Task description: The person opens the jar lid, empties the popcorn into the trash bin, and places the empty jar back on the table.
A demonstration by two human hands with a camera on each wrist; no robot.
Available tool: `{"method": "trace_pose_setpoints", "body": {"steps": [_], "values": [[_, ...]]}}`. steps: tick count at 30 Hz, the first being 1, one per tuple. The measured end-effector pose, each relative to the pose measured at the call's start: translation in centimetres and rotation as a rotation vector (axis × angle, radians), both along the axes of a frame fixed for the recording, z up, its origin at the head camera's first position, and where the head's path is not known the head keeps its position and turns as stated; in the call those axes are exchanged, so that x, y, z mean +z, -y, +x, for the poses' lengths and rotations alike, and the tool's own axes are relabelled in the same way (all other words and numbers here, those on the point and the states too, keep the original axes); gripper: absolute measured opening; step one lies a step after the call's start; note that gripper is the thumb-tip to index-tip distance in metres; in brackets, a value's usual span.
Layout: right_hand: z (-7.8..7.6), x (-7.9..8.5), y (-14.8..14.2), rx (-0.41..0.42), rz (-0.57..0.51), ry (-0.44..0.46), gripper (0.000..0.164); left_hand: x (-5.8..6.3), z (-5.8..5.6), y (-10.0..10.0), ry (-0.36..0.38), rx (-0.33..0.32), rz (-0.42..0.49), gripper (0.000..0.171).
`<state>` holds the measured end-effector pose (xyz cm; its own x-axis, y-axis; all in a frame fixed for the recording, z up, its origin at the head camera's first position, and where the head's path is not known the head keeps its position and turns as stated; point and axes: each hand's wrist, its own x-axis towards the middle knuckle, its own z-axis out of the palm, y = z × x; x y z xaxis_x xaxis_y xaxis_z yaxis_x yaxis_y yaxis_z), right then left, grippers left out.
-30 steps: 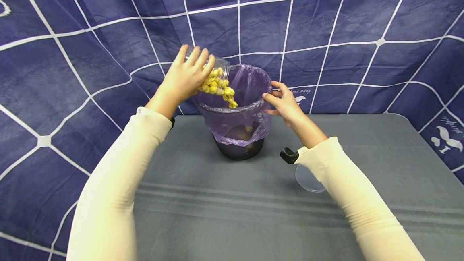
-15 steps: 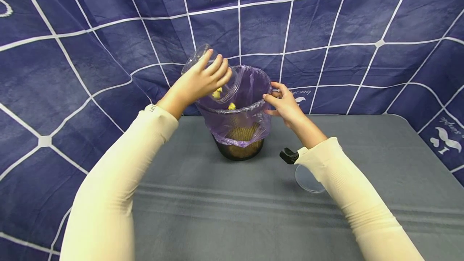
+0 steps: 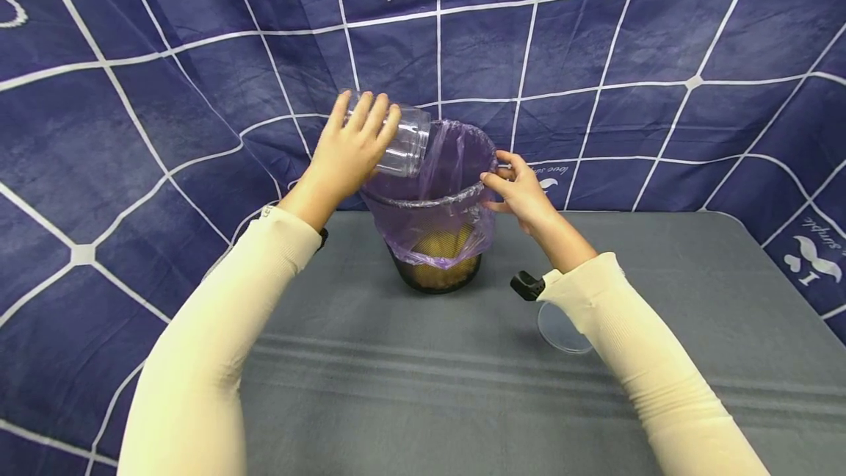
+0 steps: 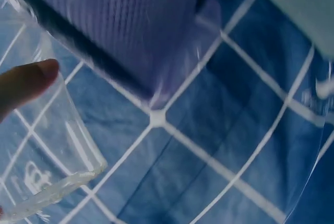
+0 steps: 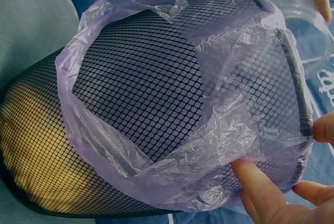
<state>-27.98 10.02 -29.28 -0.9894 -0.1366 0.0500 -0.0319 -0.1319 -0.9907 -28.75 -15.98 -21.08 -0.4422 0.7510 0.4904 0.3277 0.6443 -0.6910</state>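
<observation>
My left hand [image 3: 350,142] grips a clear plastic jar [image 3: 406,139] tipped on its side, its mouth over the left rim of a mesh trash can [image 3: 436,279]. No yellow pieces show inside the jar. A thin purple bag [image 3: 429,230] lines the can and folds down over its rim. At the right, my right hand [image 3: 522,189] holds the lined rim between thumb and fingers. Through the mesh in the right wrist view, a yellow mass [image 5: 44,145] shows at the can's bottom. In the left wrist view, a finger [image 4: 31,83] lies along the jar [image 4: 68,135].
A clear round lid [image 3: 562,327] lies on the grey tabletop [image 3: 396,388], partly under my right forearm. Behind the can hangs a blue cloth [image 3: 595,42] with white grid lines. Dark wrist-camera hardware [image 3: 526,286] sits at my right cuff.
Yellow popcorn-like pieces poured out of the jar into the can, and the last ones left its mouth. My left hand swung right, then back left with the jar. The right hand stayed put.
</observation>
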Motion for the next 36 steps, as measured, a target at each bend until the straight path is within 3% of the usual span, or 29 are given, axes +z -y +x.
{"method": "trace_pose_setpoints", "body": {"steps": [3, 4, 13, 17, 21, 26, 31, 36], "values": [[0.0, 0.0, 0.1, 0.002, 0.005, -0.002, 0.065, -0.5, 0.7, 0.7, 0.151, 0.088, 0.238, 0.102], [0.0, 0.0, 0.1, 0.001, 0.007, -0.004, 0.065, -0.7, 0.8, 0.9, 0.182, 0.102, 0.313, 0.106], [0.0, -0.1, 0.0, 0.002, 0.009, -0.003, 0.065, -2.0, 2.6, 1.7, 0.406, 0.026, 0.980, 0.108], [0.0, -0.2, 0.0, -0.001, 0.009, 0.002, 0.065, -2.4, 3.8, 1.4, 0.509, -0.109, 1.184, 0.102], [0.0, -0.2, -0.1, -0.010, 0.016, 0.004, 0.065, -2.9, 5.1, 0.8, 0.680, -0.305, 1.355, 0.094], [-0.1, -0.2, -0.1, -0.007, 0.024, 0.007, 0.065, -3.2, 8.0, -0.7, 0.852, -0.478, 1.460, 0.089], [-0.1, -0.2, 0.0, -0.012, 0.025, 0.001, 0.064, -3.5, 11.0, -2.4, 0.889, -0.630, 1.397, 0.086], [-0.2, -0.1, 0.0, -0.021, 0.026, -0.005, 0.063, -5.6, 12.3, -3.4, 0.950, -0.703, 1.338, 0.089]]}}
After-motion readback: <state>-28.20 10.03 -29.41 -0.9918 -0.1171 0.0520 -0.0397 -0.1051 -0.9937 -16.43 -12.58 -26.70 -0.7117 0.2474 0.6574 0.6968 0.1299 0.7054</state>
